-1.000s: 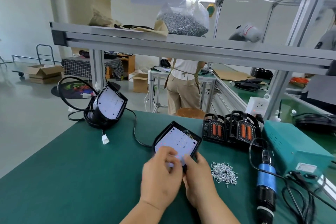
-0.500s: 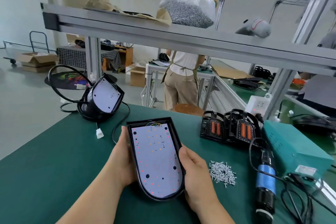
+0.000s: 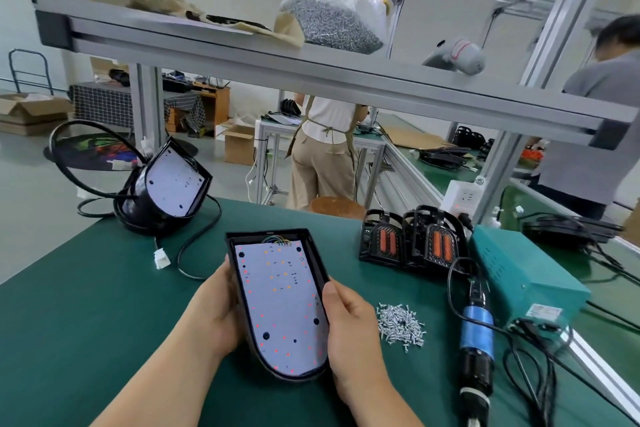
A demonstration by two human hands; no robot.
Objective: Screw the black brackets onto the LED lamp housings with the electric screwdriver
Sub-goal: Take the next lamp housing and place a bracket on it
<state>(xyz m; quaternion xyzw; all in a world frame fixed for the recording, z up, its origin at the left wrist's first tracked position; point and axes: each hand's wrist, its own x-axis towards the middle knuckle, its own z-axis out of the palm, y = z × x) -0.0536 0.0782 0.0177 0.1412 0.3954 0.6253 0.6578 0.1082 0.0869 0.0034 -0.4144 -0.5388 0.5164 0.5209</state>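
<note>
At six o'clock, gripping a black rounded LED lamp housing (image 3: 280,305) in left hand (image 3: 214,315) and right hand (image 3: 349,326), seemingly bracketless, with blue-banded electric screwdriver (image 3: 476,340) untouched at three.

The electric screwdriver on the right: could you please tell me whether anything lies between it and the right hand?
Only the pile of screws lies on the mat between the right hand and the electric screwdriver; it is low, so a reach could probably pass over it. That hand grips the lamp housing.
</note>
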